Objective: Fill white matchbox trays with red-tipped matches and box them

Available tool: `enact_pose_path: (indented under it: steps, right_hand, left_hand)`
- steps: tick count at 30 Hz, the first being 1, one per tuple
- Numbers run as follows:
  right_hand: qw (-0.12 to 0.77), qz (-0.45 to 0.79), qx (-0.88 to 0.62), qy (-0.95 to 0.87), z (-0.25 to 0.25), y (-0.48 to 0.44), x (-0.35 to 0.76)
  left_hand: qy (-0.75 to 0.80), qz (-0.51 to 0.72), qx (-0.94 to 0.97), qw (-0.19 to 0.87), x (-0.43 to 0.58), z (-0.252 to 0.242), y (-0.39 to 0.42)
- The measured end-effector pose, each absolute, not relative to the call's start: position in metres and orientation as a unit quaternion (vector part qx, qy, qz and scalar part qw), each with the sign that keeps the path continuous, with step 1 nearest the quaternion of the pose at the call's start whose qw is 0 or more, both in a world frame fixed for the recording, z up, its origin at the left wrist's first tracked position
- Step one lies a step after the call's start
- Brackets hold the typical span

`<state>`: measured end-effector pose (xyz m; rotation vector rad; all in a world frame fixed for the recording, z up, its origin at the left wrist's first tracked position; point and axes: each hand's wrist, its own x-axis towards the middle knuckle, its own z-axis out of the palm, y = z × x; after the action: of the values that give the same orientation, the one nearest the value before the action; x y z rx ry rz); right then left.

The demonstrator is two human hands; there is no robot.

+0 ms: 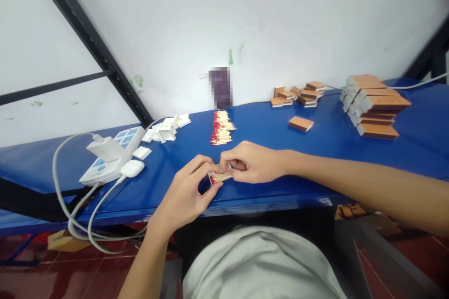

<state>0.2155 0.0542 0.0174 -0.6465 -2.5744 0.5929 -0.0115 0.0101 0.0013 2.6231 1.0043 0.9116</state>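
Two hands meet at one small white tray [211,176] holding matches [222,177]: the left hand [187,189] pinches its long sides, thumb nearest the body; the right hand [249,163] curls narrowly at the right end, whether gripping sticks or card I cannot tell. A loose match pile [220,128] lies just beyond both hands. The tray looks light and crushable, best held gently by its sides; the sticks seem stiff but snappable.

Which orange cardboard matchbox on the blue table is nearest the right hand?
The orange cardboard matchbox lying alone; the others form a loose cluster and a stack.
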Motion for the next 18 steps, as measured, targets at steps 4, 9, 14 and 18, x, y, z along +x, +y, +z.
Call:
enact_pose_path:
  steps: [4, 9, 14, 18]
  right_hand:
    - [0.202, 0.189, -0.225, -0.934, 0.018, 0.055, 0.217]
    - [0.197, 0.176, -0.232, -0.936, 0.017, 0.056, 0.218]
    - [0.204, 0.163, -0.227, -0.938, 0.015, 0.057, 0.217]
    - [0.206, 0.147, -0.213, -0.944, 0.016, 0.055, 0.217]
  left_hand:
    - [0.341, 0.326, 0.881, 0.049, -0.010, -0.004, 0.008]
    - [0.334, 0.352, 0.874, -0.004, -0.011, -0.012, 0.006]
    - [0.325, 0.361, 0.874, -0.015, -0.013, -0.015, 0.005]
    - [0.327, 0.376, 0.867, -0.012, -0.014, -0.015, 0.005]
